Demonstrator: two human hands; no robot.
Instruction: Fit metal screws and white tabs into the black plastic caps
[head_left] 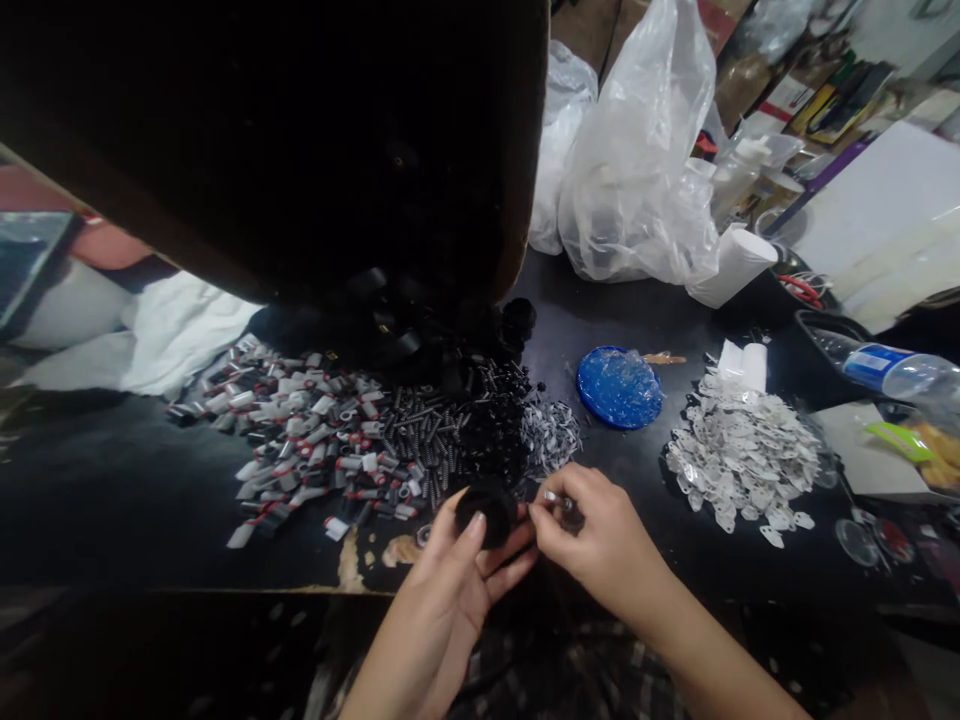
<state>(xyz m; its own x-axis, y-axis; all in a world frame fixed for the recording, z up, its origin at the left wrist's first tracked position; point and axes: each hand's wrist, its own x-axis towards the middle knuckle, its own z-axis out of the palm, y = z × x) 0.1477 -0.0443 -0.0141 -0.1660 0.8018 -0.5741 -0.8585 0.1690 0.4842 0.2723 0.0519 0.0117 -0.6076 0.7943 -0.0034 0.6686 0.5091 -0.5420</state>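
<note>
My left hand [465, 570] is wrapped round a round black part [486, 512] above the table's front edge. Close beside it, my right hand [592, 530] pinches a small dark part with a shiny metal end [564, 503]; its exact kind is too small to tell. The fingertips of both hands nearly meet at the right side of the black part. Just beyond my hands lie a heap of small black parts [491, 430], a pile of metal springs [431, 430] and a pile of small silvery pieces [550, 432].
Left of the springs spreads a heap of grey and white cylinders with red bands [307, 430]. A blue lid with clear grease [619, 388] lies right of centre, near a pile of flat white plates [742, 450]. A large dark container [300, 150] and plastic bags [637, 160] stand behind.
</note>
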